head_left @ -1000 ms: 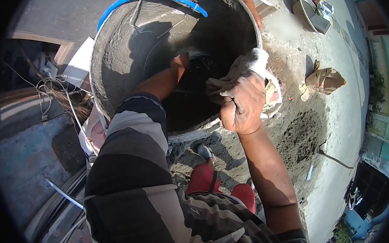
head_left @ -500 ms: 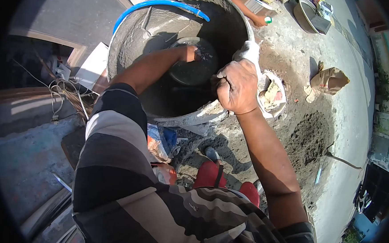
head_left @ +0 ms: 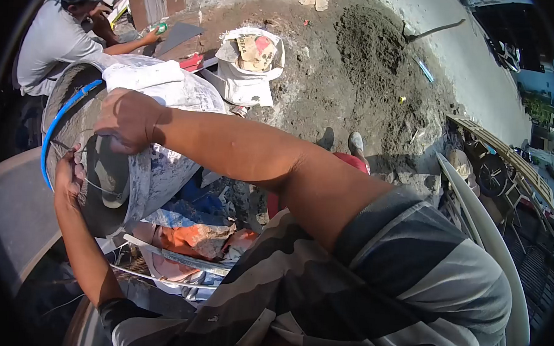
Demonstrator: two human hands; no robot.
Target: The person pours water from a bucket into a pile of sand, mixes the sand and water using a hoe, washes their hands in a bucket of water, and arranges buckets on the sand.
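A large drum [head_left: 155,191] with a mortar-crusted inner wall stands at the left, a blue hose [head_left: 64,122] curving along its rim. Inside it sits a dark bucket [head_left: 109,175] with a thin wire handle [head_left: 101,188]. My left hand [head_left: 68,171] is down in the drum at the bucket's left side, its fingers closed about the wire. With the fingers curled into a fist, my right hand [head_left: 126,121] grips the drum's near rim, beside a white cloth-like cover [head_left: 143,79]. Its fingertips are hidden.
Another person [head_left: 59,49] crouches behind the drum, one hand [head_left: 151,36] around a small green-and-white object. A white sack [head_left: 248,76] with torn paper stands beyond the drum. A mound of wet mortar [head_left: 374,42] lies on the ground. Crumpled orange and blue sacking [head_left: 191,231] is below the drum.
The view has swung round, putting the drum farther left. My left hand has moved from inside the bucket to its side and closed on the wire. My right hand remains on the rim.
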